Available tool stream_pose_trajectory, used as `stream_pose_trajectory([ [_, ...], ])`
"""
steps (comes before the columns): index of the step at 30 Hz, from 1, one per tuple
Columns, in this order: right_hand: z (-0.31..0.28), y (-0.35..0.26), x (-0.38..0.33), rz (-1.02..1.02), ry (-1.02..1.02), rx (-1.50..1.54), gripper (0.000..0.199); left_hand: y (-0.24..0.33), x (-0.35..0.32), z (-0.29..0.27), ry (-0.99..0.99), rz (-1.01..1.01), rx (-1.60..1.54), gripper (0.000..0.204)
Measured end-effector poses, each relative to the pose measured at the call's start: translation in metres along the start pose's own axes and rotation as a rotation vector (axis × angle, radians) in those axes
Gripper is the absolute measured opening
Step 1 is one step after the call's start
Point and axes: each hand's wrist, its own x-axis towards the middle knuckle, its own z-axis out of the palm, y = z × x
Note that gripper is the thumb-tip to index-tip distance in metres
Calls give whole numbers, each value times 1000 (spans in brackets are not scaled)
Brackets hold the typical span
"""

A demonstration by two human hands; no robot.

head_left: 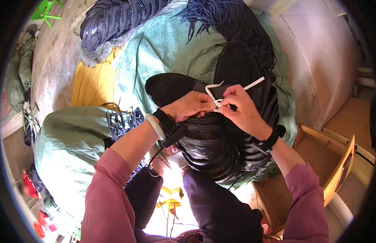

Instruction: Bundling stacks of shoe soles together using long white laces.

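Observation:
A white flat strip (253, 83) has its two loose ends sticking up and crosses in a small loop or knot between my hands. The fingertips of my left hand (191, 105) are closed in a pinch on it at the left of the loop. My right hand (241, 108) pinches it from the right with thumb and fingers. Directly below lies a thick bundle of black shoe uppers (210, 139), nested one in another. Behind my hands two rounded black toe pieces (236, 60) point away from me. How far the strip runs round the bundle is hidden.
Green woven sheeting (167, 48) lies under the bundles. More dark nested uppers (115, 22) and dark laces (204, 18) lie at the back. A green-covered sack (74, 133) stands at left, near yellow boarding (92, 85). At right is an open wooden drawer (317, 150).

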Motion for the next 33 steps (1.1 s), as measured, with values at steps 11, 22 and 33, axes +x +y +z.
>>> stream_pose_trajectory([
  [11,-32,-16,-12,50,-309,56,13,2,-2,-32,291,219,830,19],
  [22,-20,-36,-32,937,-422,1044,20,9,-15,-25,246,166,282,18],
  [33,7,-42,-6,29,-4,270,12,22,14,6,59,181,-810,34],
])
